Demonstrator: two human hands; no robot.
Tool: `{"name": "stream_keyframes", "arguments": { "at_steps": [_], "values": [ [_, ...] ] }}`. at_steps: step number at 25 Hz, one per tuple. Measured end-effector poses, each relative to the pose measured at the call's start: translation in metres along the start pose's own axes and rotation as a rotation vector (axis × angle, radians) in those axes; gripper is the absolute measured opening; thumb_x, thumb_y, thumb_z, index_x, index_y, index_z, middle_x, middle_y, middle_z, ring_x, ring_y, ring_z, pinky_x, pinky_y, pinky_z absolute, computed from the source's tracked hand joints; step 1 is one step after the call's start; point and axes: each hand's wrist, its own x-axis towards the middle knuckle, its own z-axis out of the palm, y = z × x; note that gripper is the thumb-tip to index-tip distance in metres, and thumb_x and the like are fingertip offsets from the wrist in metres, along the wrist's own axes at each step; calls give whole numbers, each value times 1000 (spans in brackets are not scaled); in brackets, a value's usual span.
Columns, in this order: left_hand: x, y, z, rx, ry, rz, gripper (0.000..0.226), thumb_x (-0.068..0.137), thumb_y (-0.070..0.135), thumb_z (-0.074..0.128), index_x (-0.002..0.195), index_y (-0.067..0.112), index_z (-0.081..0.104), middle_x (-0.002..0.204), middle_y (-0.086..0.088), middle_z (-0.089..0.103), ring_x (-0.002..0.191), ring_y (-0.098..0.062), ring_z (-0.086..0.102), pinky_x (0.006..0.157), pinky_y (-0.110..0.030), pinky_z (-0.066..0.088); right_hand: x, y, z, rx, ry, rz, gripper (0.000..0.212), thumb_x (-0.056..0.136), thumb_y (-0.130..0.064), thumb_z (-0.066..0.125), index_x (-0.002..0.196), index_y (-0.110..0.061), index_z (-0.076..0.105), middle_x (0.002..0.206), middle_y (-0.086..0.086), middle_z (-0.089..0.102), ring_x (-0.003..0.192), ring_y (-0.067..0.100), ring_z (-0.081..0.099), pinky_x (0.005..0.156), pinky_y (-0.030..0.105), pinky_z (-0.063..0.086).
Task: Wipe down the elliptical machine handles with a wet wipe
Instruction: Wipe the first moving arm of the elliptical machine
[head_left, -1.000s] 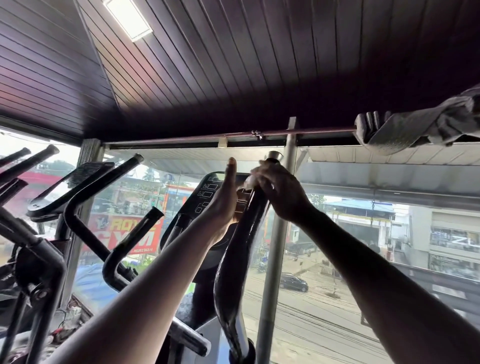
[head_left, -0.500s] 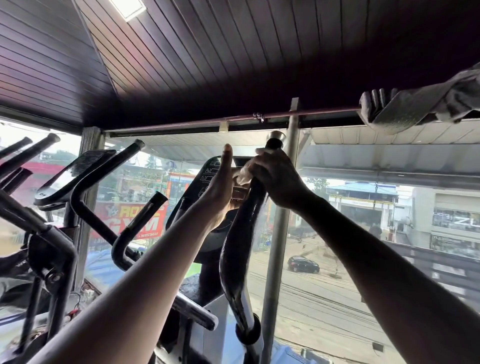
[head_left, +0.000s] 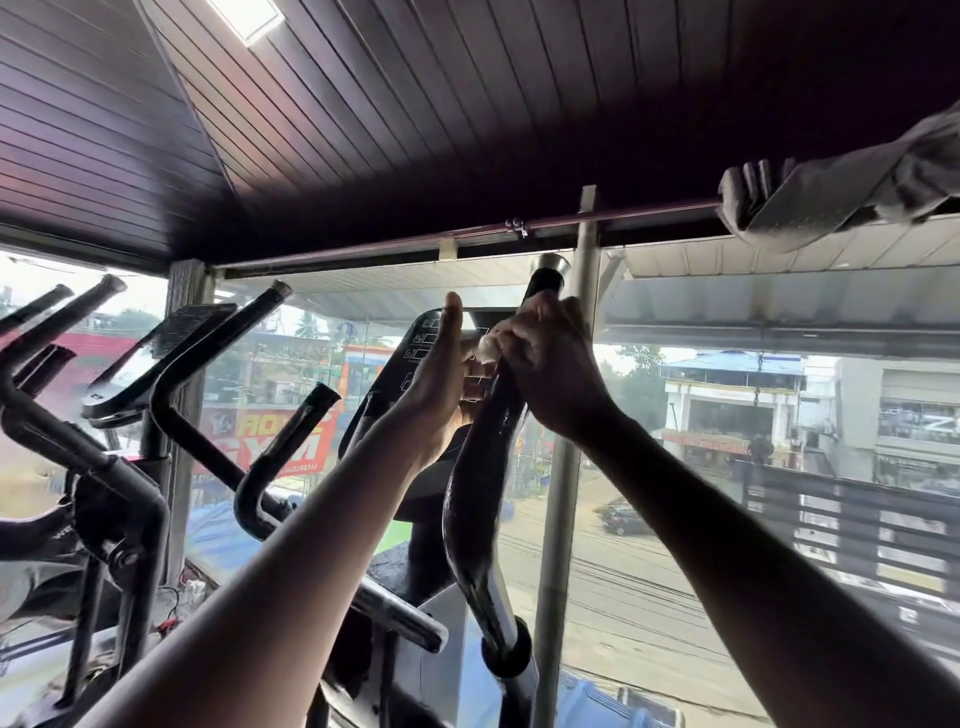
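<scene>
We are facing the tall, curved black elliptical handle (head_left: 480, 499), rigid and glossy, likely slick once damp. Our right hand (head_left: 553, 371) is curling around its upper grip, bunching the small, soft white wet wipe (head_left: 487, 347) against it. Our left hand (head_left: 441, 387) is reaching alongside, thumb raised, fingers seemingly flat and holding nothing.

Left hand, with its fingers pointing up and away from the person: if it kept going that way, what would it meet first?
Probably the console of the elliptical: the left hand rises right in front of its dark panel. Depth is unclear, so it might pass beside it.
</scene>
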Motion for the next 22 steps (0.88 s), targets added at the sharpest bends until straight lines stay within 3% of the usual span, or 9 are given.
{"name": "stream_keyframes", "arguments": {
  "at_steps": [2,5,8,10,12,16,20,22],
  "values": [
    [-3,-1,-5,-21,-6,-22,90,87,77,14,140,13,50,137,-13,56,127,-27,50,95,-46,38,-37,-22,2,97,65,-153,23,93,-18,53,81,-15,72,88,-3,56,92,19,46,85,36,40],
    [-8,-6,-7,-25,-4,-41,93,85,79,17,140,13,50,125,-11,63,126,-27,52,103,-47,37,-63,-26,-1,195,92,-204,15,92,-13,60,85,-16,73,95,2,60,94,18,49,84,24,42],
    [-9,-9,-1,18,1,-16,103,71,91,22,140,20,50,139,-12,57,132,-28,49,114,-53,29,-34,-4,-5,176,216,1,12,92,-14,61,90,-16,72,90,-2,54,87,10,51,76,20,45],
    [-11,-6,7,37,9,-13,108,66,93,23,144,22,45,147,-12,48,137,-29,42,116,-57,23,-36,-6,-5,289,275,156,12,92,-13,61,93,-18,71,90,-7,53,78,0,54,69,11,46],
    [-10,-3,11,83,29,15,98,76,88,21,146,23,42,149,-16,45,135,-33,45,115,-57,26,-68,-27,-2,386,284,210,14,88,-5,64,92,-18,69,86,-8,55,69,3,57,60,14,48],
    [-12,-2,18,190,41,-9,78,92,70,16,145,20,44,134,-17,59,119,-33,59,109,-49,39,-89,-33,-1,434,281,124,21,81,5,65,87,-14,70,87,-2,59,71,2,56,60,10,44],
    [-12,-6,16,263,102,4,75,90,73,21,133,24,58,133,-9,62,120,-29,59,110,-51,38,-40,-14,4,467,373,402,19,93,-9,59,100,-21,71,90,-11,58,73,-12,58,61,4,39],
    [-15,-5,16,245,106,12,70,92,70,26,117,19,66,121,-8,67,114,-28,62,106,-47,42,-61,-26,8,464,377,340,19,90,-6,59,95,-19,72,88,-10,56,71,-8,55,64,8,39]
  ]
}}
